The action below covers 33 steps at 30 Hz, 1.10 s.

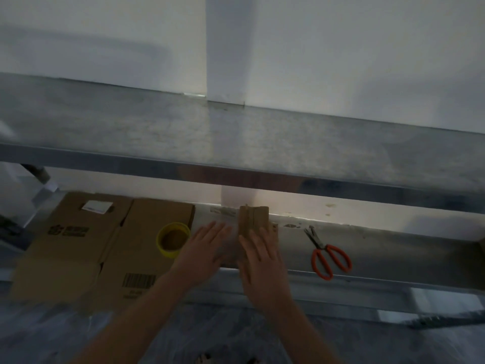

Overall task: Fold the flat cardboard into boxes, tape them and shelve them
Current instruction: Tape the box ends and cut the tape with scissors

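- Cardboard box, small and brown, is sitting on the metal desk near its back edge, about mid-view. Its near part is lying hidden under a hand.
- Right hand is lying flat on the box's near side, its fingers straight, slightly spread and gripping nothing.
- Left hand is reaching in just beside the box's left side, fingers straight and nearly together. Blur is making it impossible to tell whether they are touching the box.
- Flat cardboard, printed with a barcode, is lying on the desk to the left.
- Tape roll, yellow, is resting on the flat cardboard's right part, just left of the left hand.
- Scissors with orange handles are lying on the desk to the right of the box, apart from it, blades pointing away.
- Shelf of grey metal is running above the desk, against a white wall.
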Each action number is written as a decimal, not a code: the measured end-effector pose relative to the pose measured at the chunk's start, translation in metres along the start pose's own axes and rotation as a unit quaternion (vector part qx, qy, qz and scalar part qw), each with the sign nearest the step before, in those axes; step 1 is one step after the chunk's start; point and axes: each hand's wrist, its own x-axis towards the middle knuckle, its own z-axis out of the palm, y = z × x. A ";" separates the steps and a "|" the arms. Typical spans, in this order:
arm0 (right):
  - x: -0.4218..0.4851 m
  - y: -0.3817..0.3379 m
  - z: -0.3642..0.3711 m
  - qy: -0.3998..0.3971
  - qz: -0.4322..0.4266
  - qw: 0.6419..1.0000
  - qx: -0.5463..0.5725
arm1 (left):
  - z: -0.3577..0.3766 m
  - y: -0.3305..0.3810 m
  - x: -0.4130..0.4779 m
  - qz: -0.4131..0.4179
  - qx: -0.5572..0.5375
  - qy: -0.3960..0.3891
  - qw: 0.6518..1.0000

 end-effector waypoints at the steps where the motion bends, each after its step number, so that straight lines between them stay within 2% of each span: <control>1: 0.002 -0.013 0.005 0.003 -0.037 0.999 -0.005 | -0.005 -0.012 -0.009 -0.007 0.016 -0.002 1.000; 3: 0.010 -0.038 0.020 -0.039 -0.075 0.996 0.010 | -0.014 -0.036 -0.028 -0.033 0.035 -0.005 0.999; 6: 0.024 -0.063 0.052 -0.166 -0.026 0.983 0.077 | -0.018 -0.067 -0.048 -0.050 0.093 -0.016 0.994; 10: 0.045 -0.065 0.082 -0.212 0.076 0.970 0.088 | -0.001 -0.091 -0.056 -0.109 0.050 -0.089 0.989; 13: 0.060 -0.057 0.099 -0.241 0.098 0.963 0.065 | 0.010 -0.097 -0.055 -0.109 0.032 -0.105 0.988; 15: 0.068 -0.055 0.108 -0.239 0.097 0.965 0.051 | 0.014 -0.101 -0.054 -0.102 0.014 -0.095 0.990; 19: 0.076 -0.054 0.119 -0.208 0.096 0.973 0.025 | 0.018 -0.106 -0.052 -0.079 0.025 -0.025 0.996; 24: 0.077 -0.056 0.118 -0.198 0.108 0.973 0.042 | 0.014 -0.111 -0.053 -0.081 0.007 -0.034 0.996; 28: 0.066 -0.059 0.106 -0.192 0.103 0.974 0.066 | 0.000 -0.103 -0.058 -0.048 0.008 -0.004 0.999; 33: 0.050 -0.068 0.071 -0.157 0.123 0.976 0.091 | -0.022 -0.086 -0.067 -0.037 -0.044 0.054 0.997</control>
